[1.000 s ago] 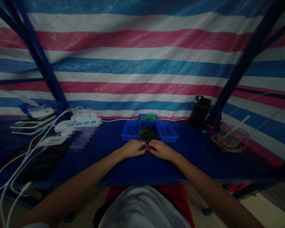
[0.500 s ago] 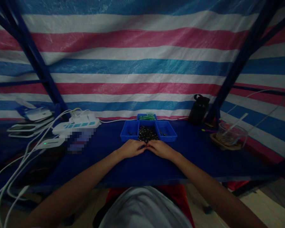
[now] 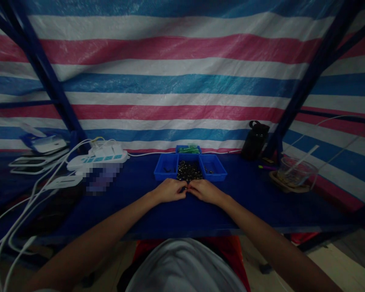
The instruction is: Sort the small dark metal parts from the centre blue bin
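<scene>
My left hand [image 3: 172,190] and my right hand [image 3: 205,190] meet at the fingertips, just in front of a blue bin [image 3: 179,177] heaped with small dark, shiny parts [image 3: 189,169]. Both hands are closed in a pinch. Whatever lies between the fingers is too small and dim to name. On either side stand a left blue bin [image 3: 158,172] and a right blue bin [image 3: 220,172], each with a few small pieces inside. Behind them, another blue bin holds green items [image 3: 188,149].
A white power strip [image 3: 79,163] with cables and stacked phones [image 3: 33,162] occupies the left side. At the right are a black bottle [image 3: 254,141] and a clear plastic cup [image 3: 296,172] on a brown tray. A striped tarp [image 3: 182,85] hangs behind the blue table [image 3: 182,221].
The fingers of my left hand have shifted slightly, and a small gap shows between the two hands' lower fingers. The bins stay where they were.
</scene>
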The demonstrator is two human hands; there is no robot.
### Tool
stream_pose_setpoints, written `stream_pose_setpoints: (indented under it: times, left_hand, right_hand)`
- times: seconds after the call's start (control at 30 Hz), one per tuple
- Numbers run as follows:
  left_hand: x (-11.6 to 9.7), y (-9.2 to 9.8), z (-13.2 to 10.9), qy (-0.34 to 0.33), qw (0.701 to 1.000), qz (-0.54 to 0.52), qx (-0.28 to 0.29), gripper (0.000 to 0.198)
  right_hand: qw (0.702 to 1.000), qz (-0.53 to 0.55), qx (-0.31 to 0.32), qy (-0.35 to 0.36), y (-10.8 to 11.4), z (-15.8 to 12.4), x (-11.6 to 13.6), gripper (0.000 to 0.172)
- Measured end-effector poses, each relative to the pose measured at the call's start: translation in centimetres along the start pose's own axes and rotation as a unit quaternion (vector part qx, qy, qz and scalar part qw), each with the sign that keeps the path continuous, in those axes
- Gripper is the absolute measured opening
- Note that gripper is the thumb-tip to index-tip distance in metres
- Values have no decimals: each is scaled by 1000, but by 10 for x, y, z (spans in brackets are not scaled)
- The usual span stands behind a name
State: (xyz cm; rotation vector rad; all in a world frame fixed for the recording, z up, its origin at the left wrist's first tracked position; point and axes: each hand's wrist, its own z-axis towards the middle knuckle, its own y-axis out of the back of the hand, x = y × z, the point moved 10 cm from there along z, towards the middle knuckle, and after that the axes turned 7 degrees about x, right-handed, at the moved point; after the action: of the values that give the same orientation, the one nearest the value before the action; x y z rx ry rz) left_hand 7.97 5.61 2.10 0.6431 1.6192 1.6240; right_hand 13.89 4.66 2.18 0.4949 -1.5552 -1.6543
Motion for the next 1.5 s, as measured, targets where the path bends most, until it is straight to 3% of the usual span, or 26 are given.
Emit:
stream_pose_setpoints:
  times: [0.27, 0.6, 0.83, 1.23, 1.5]
  left_hand:
    - [4, 7, -1, 8, 1000, -3, -20, 20]
    - [0, 6, -2, -15, 1000, -8, -25, 24]
    - [3, 6, -2, -23, 999, -14, -31, 20]
    - [2, 3, -1, -16, 1000, 5, -19, 21]
    - [2, 5, -1, -15, 1000, 7, -21, 21]
  right_hand:
    - [1000, 13, -13, -25, 8, -2, -6, 16]
    - [1000, 1, -5, -17, 0, -1, -5, 17]
    - [999, 14, -10, -45, 7, -3, -8, 18]
    - [998, 37, -27, -33, 16, -4, 0, 15]
    - [998, 10, 21, -53, 3, -3, -9, 17]
